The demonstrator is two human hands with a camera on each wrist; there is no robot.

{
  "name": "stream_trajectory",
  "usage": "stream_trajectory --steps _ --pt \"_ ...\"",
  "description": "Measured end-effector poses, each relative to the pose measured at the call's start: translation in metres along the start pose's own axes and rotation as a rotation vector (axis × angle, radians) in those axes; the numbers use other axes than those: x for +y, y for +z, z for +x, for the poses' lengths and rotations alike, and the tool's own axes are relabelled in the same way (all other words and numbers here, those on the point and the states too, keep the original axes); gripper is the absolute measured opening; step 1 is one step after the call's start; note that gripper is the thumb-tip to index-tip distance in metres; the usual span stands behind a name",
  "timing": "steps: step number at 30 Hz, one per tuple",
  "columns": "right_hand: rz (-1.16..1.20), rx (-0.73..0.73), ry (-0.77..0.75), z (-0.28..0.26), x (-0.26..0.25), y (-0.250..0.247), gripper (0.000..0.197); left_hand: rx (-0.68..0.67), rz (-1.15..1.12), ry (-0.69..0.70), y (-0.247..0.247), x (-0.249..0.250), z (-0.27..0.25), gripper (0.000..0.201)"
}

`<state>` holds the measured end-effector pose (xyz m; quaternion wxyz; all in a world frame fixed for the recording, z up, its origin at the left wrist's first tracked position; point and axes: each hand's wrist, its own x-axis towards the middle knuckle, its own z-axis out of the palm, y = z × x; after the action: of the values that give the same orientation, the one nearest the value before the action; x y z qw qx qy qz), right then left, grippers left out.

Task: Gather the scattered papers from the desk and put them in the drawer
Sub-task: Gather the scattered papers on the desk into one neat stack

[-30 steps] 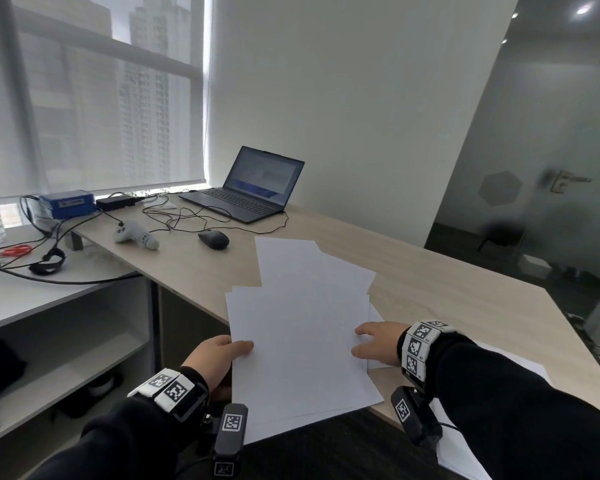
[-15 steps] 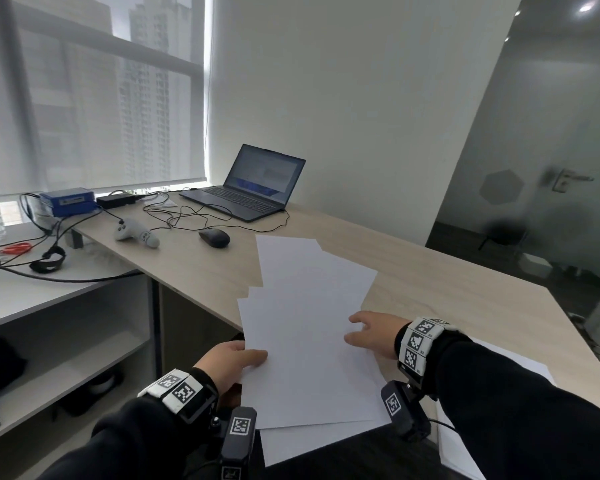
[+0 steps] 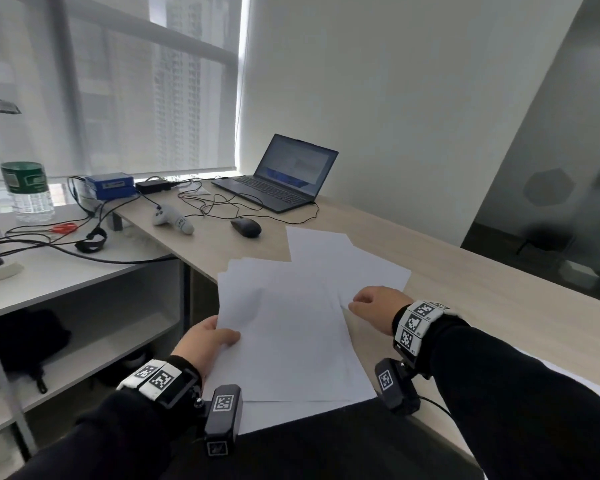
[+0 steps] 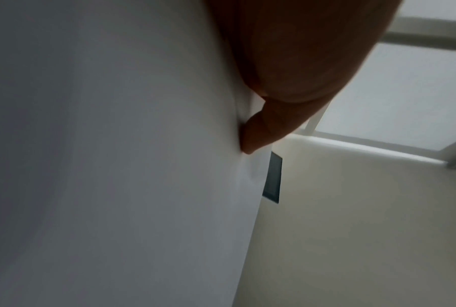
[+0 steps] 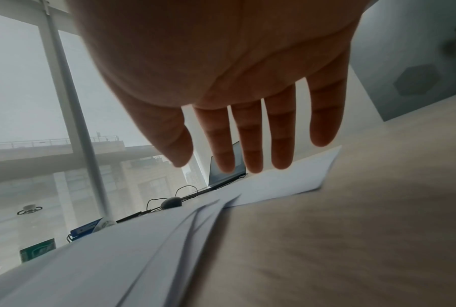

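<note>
My left hand [image 3: 207,341] has its grip on the near left edge of a fanned stack of papers [image 3: 291,334], thumb on top and a finger pressed up into the underside, as the left wrist view shows. How many sheets are in that stack I cannot count exactly; from the right wrist view at least three separate edges [image 5: 195,220] show. The stack hangs partly past the worktop [image 3: 482,306] edge, toward me from my grip.

My right hand [image 3: 376,306] is across the stack from that grip, its fingers [image 5: 282,133] straight and spread, holding nothing, hovering just above the papers' right edge. Beyond it lie two more sheets [image 3: 354,261], overlapping and flat on the worktop, their near parts under the stack. One further sheet [image 3: 575,386] shows under my right sleeve.

Farther away from my grip stand one open laptop [image 3: 284,178], one dark mouse [image 3: 246,227] and one pale controller [image 3: 174,220], with one blue box [image 3: 110,185] and one bottle [image 3: 28,192] off to the left.
</note>
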<state>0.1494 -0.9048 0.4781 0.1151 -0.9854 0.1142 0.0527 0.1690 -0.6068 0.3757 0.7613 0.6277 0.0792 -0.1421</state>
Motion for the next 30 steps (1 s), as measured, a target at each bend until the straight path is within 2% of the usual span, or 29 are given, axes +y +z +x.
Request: stream_trajectory --steps 6,11,18,25,28,30 --pt "-0.147 -0.083 -0.054 0.036 -0.047 0.010 0.050 0.196 -0.049 0.044 -0.060 0.007 -0.008 0.023" --pt "-0.232 -0.126 -0.079 0.061 -0.080 0.028 0.069 0.311 -0.065 0.037 -0.099 0.004 -0.010 0.024" --pt "-0.276 -0.155 -0.075 0.081 -0.106 0.034 0.084 0.288 -0.050 0.045 -0.114 0.005 -0.011 0.025" --pt "-0.329 -0.226 -0.058 0.090 -0.117 0.036 0.087 0.230 -0.046 0.048 -0.108 0.008 -0.010 0.028" --pt "-0.317 -0.243 -0.059 0.084 -0.116 0.035 0.086 0.206 -0.025 0.059 -0.106 0.008 -0.008 0.037" --pt "-0.308 -0.232 -0.069 0.077 -0.114 0.035 0.084 0.209 -0.010 0.064 -0.107 0.008 -0.007 0.033"
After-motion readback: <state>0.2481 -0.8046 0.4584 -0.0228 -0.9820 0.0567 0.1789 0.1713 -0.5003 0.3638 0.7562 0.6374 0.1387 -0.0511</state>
